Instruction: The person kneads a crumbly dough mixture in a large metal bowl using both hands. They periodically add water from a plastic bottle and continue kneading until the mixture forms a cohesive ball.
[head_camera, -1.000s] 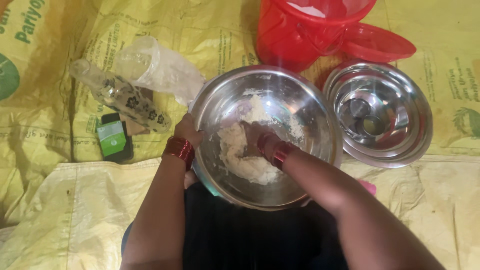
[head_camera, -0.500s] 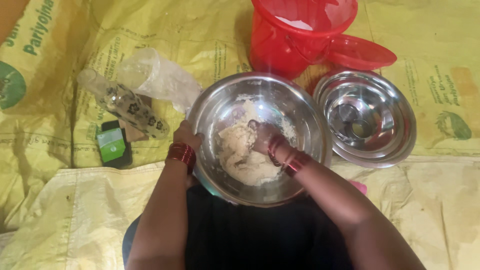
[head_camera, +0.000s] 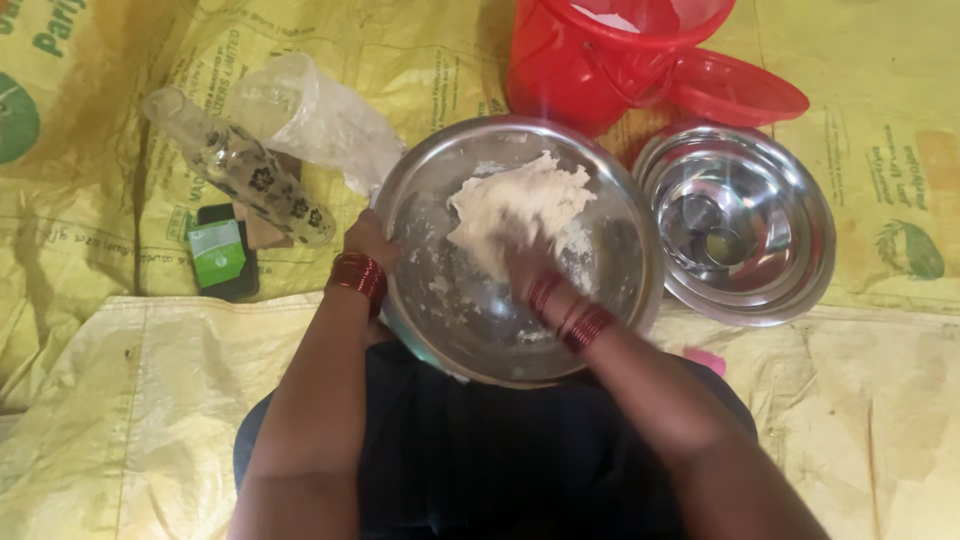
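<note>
A large steel bowl (head_camera: 430, 310) rests in front of my lap, tilted a little toward me. A pale lump of dough (head_camera: 520, 200) lies against its far inner wall. My right hand (head_camera: 525, 262) is inside the bowl, pressed into the near side of the dough, blurred by motion. My left hand (head_camera: 368, 240) grips the bowl's left rim. Both wrists wear red bangles.
A second steel bowl (head_camera: 790, 280) holding a small cup sits to the right. Behind are a red bucket (head_camera: 590, 60) and its red lid (head_camera: 740, 85). At left lie a patterned glass bottle (head_camera: 240, 170), a clear plastic bag (head_camera: 310, 115) and a phone (head_camera: 222, 258) on yellow sacking.
The dough has been pushed from the bowl's middle up to its far side. My right hand moved forward with it. My left hand stays on the rim.
</note>
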